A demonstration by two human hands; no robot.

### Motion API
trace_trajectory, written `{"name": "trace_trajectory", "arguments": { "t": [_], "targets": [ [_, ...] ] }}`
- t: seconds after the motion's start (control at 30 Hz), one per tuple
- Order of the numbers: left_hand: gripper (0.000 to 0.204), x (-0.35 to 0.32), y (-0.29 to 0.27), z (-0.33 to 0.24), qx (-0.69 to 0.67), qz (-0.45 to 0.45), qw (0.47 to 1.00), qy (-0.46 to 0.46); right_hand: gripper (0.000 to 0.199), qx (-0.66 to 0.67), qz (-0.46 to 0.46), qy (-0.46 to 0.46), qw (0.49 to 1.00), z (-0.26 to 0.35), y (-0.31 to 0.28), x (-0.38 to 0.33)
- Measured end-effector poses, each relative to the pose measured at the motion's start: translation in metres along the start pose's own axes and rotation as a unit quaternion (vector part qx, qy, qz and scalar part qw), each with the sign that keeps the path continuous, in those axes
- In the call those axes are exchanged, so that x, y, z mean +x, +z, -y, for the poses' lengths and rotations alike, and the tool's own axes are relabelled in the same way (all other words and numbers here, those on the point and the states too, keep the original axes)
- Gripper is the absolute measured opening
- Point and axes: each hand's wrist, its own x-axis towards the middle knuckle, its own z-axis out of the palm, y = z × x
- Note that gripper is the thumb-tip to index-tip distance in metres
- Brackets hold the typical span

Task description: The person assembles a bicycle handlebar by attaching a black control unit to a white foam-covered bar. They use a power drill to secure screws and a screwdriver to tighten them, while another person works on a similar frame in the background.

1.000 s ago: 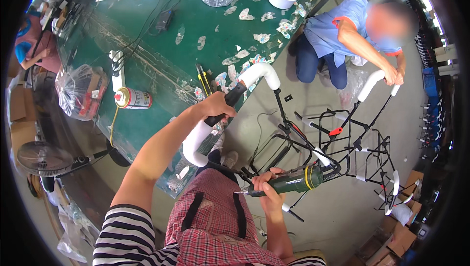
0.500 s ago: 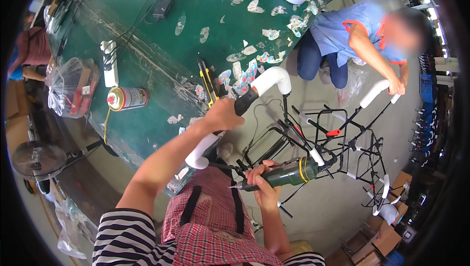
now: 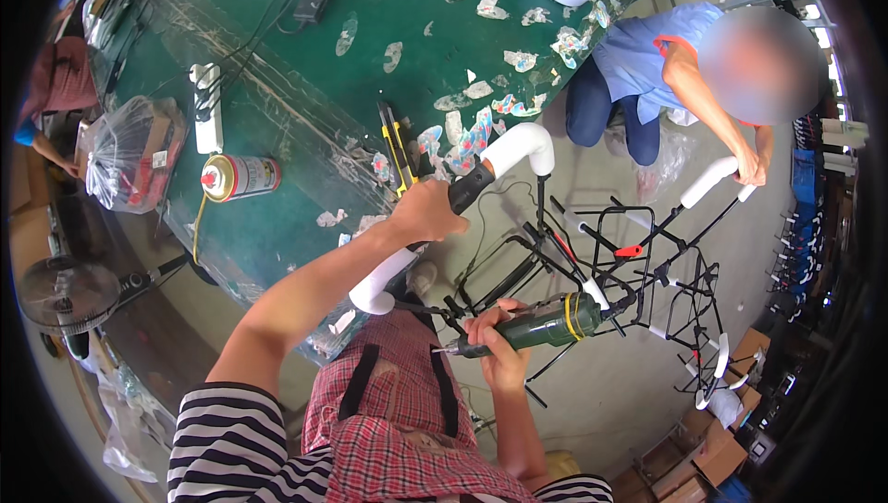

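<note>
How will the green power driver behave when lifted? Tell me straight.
The green power driver is probably stiff, given its hard-looking casing. It may feel rear-heavy: the right hand grips near the front, leaving the thick end beyond it. Laid down, it could roll, since its body looks round.

Red-topped can (image 3: 246, 177) near white power strip (image 3: 210, 128); fan (image 3: 67, 296) lower left.

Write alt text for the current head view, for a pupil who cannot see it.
A person's left hand grips the dark middle of a white-padded handlebar while the right hand holds a green power tool. A green table bears a power strip and a can; at right, a co-worker reaches to white-covered bars.
</note>
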Motion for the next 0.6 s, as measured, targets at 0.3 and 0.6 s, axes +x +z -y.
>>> {"name": "trace_trajectory", "arguments": {
  "t": [0.3, 0.6],
  "targets": [
    [0.039, 0.017, -0.011, 0.026, -0.230, 0.192, 0.954, -0.035, 0.047, -0.007, 0.000, -0.021, 1.000, -0.003, -0.001, 0.003],
    [0.046, -0.019, 0.007, 0.033, 0.088, -0.092, 0.984, 0.123, 0.050, -0.101, 0.045, -0.353, 0.929, 0.011, 0.019, 0.055]
  ]
}}
